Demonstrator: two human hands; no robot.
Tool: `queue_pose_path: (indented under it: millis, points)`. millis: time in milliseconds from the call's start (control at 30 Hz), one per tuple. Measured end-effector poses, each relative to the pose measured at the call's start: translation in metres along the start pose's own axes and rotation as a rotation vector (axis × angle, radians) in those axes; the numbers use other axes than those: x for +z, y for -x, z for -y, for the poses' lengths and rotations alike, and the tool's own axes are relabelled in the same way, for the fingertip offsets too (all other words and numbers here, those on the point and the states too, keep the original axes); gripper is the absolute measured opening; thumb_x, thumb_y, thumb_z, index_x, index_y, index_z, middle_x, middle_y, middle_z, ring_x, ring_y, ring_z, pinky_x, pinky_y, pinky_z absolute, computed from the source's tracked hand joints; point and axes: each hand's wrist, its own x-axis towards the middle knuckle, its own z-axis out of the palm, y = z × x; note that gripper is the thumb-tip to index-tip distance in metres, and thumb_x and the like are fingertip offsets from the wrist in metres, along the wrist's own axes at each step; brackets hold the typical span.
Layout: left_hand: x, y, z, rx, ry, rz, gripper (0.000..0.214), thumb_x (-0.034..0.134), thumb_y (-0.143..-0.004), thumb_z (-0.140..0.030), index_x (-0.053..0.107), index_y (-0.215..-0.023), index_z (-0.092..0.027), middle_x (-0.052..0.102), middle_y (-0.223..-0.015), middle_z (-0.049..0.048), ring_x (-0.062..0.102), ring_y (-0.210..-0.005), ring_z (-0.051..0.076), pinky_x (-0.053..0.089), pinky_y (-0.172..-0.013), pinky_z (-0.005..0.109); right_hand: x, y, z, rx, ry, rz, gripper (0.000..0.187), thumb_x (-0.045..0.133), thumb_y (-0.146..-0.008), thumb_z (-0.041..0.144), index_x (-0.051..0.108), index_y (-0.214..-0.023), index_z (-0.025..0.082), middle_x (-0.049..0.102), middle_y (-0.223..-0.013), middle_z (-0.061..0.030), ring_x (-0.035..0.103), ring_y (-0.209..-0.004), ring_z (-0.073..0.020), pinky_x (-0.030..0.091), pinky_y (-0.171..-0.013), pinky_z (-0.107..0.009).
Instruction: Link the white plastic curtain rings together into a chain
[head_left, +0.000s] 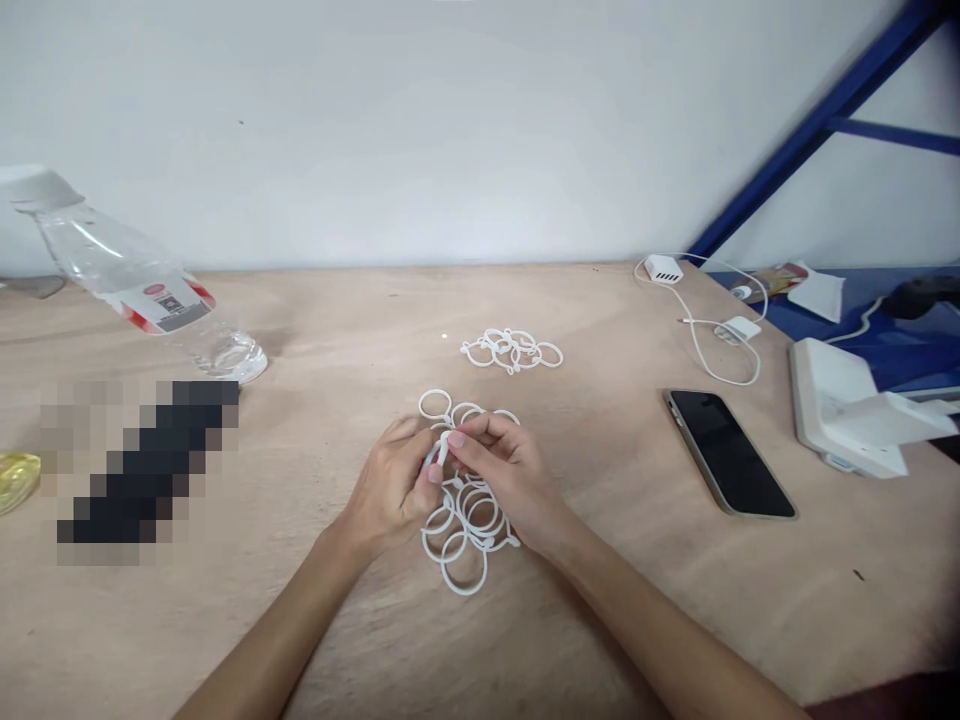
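Note:
Above the middle of the wooden table, my left hand (394,478) and my right hand (517,478) meet, fingertips closed on a small white plastic curtain ring (443,450). Much of that ring is covered by the fingers. Thumb and index finger of the left pinch its lower side, while the right thumb and finger press at its top. Under and around both hands lies a loose pile of white curtain rings (464,591) with small eyelets, partly hidden by the hands. Farther back is a second, smaller heap of similar white rings (515,352).
A clear plastic bottle (161,285) stands at the left, near a pixelated dark object (150,460). On the right lie a phone (731,455), a white stand-like device (832,400) and a white charger block (663,268) with a cable. A wall borders the table's back.

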Motion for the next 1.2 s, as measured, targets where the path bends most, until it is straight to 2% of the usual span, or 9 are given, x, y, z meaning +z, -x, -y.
queue_pose_path:
  millis: [267, 533, 633, 767, 833, 900, 1000, 1100, 1200]
  points:
    - [-0.001, 0.000, 0.000, -0.063, 0.051, 0.004, 0.062, 0.010, -0.094, -0.062, 0.048, -0.072, -0.018, 0.053, -0.070, 0.0029, 0.047, -0.067, 0.019, 0.037, -0.069, 0.033, -0.003, -0.003, 0.006, -0.075, 0.098, -0.103, 0.025, 0.066, -0.078, 0.041, 0.067, -0.069, 0.017, 0.064, -0.065, -0.0006, 0.051, -0.060, -0.0106, 0.042, -0.058, -0.023]
    - [0.000, -0.001, 0.000, -0.076, 0.003, 0.046, 0.063, 0.008, -0.092, -0.065, 0.044, -0.065, -0.020, 0.050, -0.064, 0.0040, 0.047, -0.067, 0.020, 0.039, -0.067, 0.035, 0.002, 0.000, 0.000, -0.131, 0.253, -0.045, 0.022, 0.066, -0.078, 0.038, 0.067, -0.072, 0.017, 0.061, -0.064, 0.0011, 0.053, -0.060, -0.0114, 0.042, -0.057, -0.023]
    - [0.001, -0.001, -0.001, -0.056, 0.002, 0.066, 0.066, 0.008, -0.091, -0.066, 0.048, -0.068, -0.019, 0.054, -0.069, 0.0059, 0.049, -0.071, 0.022, 0.040, -0.069, 0.036, 0.002, 0.001, -0.002, -0.132, 0.270, -0.051, 0.026, 0.066, -0.077, 0.039, 0.062, -0.064, 0.016, 0.056, -0.058, 0.0024, 0.048, -0.055, -0.0099, 0.039, -0.053, -0.023]
    - [0.001, -0.002, -0.001, -0.052, -0.012, 0.035, 0.067, 0.008, -0.091, -0.065, 0.053, -0.072, -0.019, 0.056, -0.071, 0.0067, 0.051, -0.073, 0.022, 0.042, -0.071, 0.036, -0.002, 0.000, 0.003, -0.120, 0.334, 0.008, 0.028, 0.065, -0.078, 0.040, 0.064, -0.064, 0.016, 0.057, -0.060, 0.0011, 0.049, -0.056, -0.0109, 0.039, -0.052, -0.023]
    - [0.001, -0.002, -0.001, -0.047, -0.023, 0.007, 0.066, 0.009, -0.092, -0.063, 0.053, -0.071, -0.019, 0.056, -0.071, 0.0066, 0.052, -0.073, 0.022, 0.043, -0.073, 0.036, -0.009, -0.006, 0.010, -0.169, 0.460, 0.007, 0.028, 0.063, -0.081, 0.041, 0.067, -0.069, 0.016, 0.061, -0.064, -0.0009, 0.053, -0.060, -0.0133, 0.041, -0.055, -0.025]
    - [0.002, -0.002, -0.001, -0.046, -0.038, -0.011, 0.062, 0.011, -0.094, -0.060, 0.053, -0.071, -0.019, 0.056, -0.072, 0.0063, 0.052, -0.073, 0.022, 0.043, -0.073, 0.036, -0.018, -0.020, 0.017, -0.269, 0.650, -0.065, 0.027, 0.060, -0.083, 0.041, 0.071, -0.078, 0.017, 0.067, -0.072, -0.0029, 0.057, -0.066, -0.0163, 0.044, -0.061, -0.028]
    - [0.002, -0.002, -0.002, -0.064, -0.107, -0.032, 0.050, 0.024, -0.093, -0.053, 0.054, -0.072, -0.019, 0.055, -0.070, 0.0046, 0.050, -0.071, 0.021, 0.042, -0.071, 0.035, -0.032, -0.051, 0.025, -0.406, 1.093, -0.170, 0.026, 0.057, -0.085, 0.035, 0.073, -0.097, 0.018, 0.070, -0.076, -0.0050, 0.059, -0.068, -0.0192, 0.045, -0.069, -0.032]
    - [0.001, -0.001, -0.004, -0.086, -0.173, -0.046, 0.036, 0.041, -0.087, -0.046, 0.058, -0.071, -0.019, 0.054, -0.065, 0.0033, 0.050, -0.071, 0.021, 0.040, -0.069, 0.035, -0.038, -0.079, 0.028, -0.330, 1.550, -0.205, 0.033, 0.051, -0.087, 0.033, 0.069, -0.111, 0.019, 0.072, -0.084, -0.0104, 0.064, -0.079, -0.0257, 0.045, -0.073, -0.036]
    - [0.000, -0.002, -0.008, -0.083, -0.205, -0.032, 0.023, 0.052, -0.081, -0.038, 0.063, -0.079, -0.018, 0.059, -0.064, 0.0030, 0.052, -0.075, 0.023, 0.041, -0.072, 0.037, -0.037, -0.092, 0.027, -0.264, 1.735, -0.235, 0.030, 0.048, -0.088, 0.031, 0.072, -0.102, 0.020, 0.072, -0.087, -0.0148, 0.065, -0.083, -0.0305, 0.043, -0.070, -0.038]
